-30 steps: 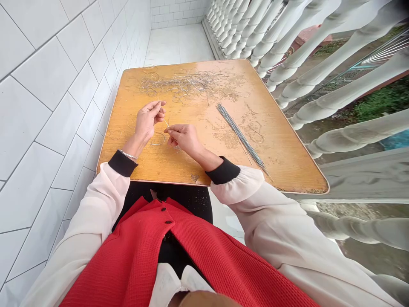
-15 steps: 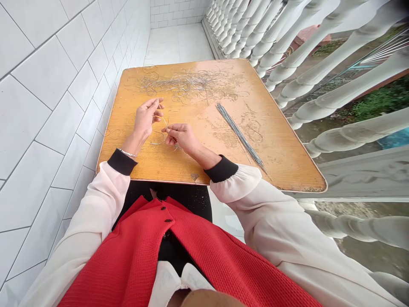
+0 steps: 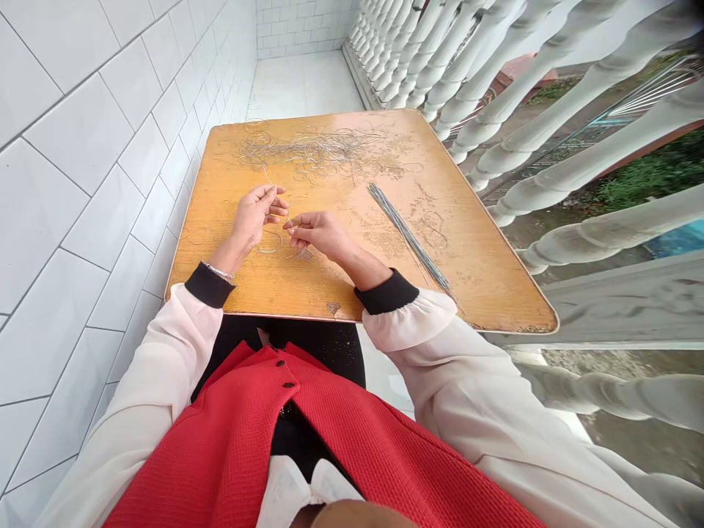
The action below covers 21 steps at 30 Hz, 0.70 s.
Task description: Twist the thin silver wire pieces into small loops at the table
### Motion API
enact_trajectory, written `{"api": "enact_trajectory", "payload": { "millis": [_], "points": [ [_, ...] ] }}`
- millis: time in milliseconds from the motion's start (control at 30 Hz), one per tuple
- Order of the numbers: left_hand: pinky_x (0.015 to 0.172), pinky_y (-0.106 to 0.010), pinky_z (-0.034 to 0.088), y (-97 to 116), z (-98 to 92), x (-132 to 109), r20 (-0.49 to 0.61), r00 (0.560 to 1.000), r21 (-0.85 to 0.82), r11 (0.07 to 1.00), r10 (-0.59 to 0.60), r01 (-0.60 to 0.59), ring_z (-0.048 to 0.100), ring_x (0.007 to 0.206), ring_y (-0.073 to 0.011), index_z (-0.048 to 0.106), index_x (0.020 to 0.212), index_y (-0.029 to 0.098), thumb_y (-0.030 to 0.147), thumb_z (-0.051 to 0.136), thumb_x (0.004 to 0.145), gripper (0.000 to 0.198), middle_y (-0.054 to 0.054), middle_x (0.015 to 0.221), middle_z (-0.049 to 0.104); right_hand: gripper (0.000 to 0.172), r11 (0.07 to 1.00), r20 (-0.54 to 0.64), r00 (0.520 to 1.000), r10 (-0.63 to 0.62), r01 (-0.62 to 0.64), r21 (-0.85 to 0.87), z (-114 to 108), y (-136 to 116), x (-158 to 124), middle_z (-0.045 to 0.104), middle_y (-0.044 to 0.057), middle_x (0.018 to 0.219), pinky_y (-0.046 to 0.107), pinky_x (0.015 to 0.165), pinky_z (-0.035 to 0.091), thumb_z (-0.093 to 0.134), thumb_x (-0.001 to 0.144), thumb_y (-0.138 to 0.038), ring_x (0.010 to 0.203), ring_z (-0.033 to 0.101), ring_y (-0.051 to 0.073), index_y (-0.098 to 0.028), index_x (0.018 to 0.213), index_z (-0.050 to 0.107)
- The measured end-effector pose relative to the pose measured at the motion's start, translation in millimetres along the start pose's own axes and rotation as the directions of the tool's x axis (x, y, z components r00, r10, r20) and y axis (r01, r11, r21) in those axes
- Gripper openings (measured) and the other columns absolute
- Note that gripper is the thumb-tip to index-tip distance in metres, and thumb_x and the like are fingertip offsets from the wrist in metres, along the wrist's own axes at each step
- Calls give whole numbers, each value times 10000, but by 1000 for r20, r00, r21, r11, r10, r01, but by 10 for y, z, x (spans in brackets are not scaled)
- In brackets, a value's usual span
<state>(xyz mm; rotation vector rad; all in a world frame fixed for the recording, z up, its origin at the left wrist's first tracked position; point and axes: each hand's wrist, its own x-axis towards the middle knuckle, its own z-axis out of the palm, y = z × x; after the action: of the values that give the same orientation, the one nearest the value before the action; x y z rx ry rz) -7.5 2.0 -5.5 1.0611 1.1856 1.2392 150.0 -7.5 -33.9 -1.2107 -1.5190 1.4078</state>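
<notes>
My left hand and my right hand are close together above an orange wood-laminate table. A thin silver wire runs between them, pinched in my right fingertips. It also seems held in my left fingers, and a strand rises from there toward a loose tangle of thin silver wire at the far side. A bundle of straight grey metal rods lies to the right of my hands. Small wire loops lie under my hands.
A white tiled wall runs along the table's left side. White stone balusters line the right, with greenery beyond. Tile floor lies past the far edge. Scattered specks and another wire loop mark the tabletop.
My hands have shifted slightly, and the wire between them has changed angle, with a strand now visible rising toward the tangle. The view has tilted a little.
</notes>
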Motion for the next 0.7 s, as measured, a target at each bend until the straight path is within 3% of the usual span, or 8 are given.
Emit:
{"api": "enact_trajectory", "payload": {
  "millis": [200,367,567,700],
  "points": [
    [558,-123,454,-2,-22,6,9,1000,-5,1000,-23,24,661,562,-38,667,1039,180,397,573,1080,240,36,677,698,53,971,-62,990,-128,112,-212,-108,44,37,661,-11,560,235,551,443,757,810,-116,493,541,98,-150,779,783],
    [560,-125,456,-33,-36,41,5,1000,-23,1000,3,-2,618,529,-29,665,1012,189,417,592,1071,246,54,642,660,128,926,-103,970,-219,173,-336,-89,-3,-18,676,-12,586,248,604,444,701,844,-96,537,570,109,-157,788,799],
    [559,-137,446,-15,-94,71,-27,999,-24,999,35,-35,599,513,-27,668,986,196,396,604,1066,225,61,635,648,178,918,-18,979,-203,184,-351,-137,7,8,706,1,618,256,648,476,665,868,-73,573,629,130,-164,805,803],
    [527,-133,409,3,-102,70,-25,1000,-26,999,17,-18,575,478,-23,641,956,183,358,582,1080,223,70,604,629,281,819,38,963,-266,246,-518,-263,22,51,775,31,723,286,723,515,600,887,-69,678,709,173,-173,958,851]
  ]
}}
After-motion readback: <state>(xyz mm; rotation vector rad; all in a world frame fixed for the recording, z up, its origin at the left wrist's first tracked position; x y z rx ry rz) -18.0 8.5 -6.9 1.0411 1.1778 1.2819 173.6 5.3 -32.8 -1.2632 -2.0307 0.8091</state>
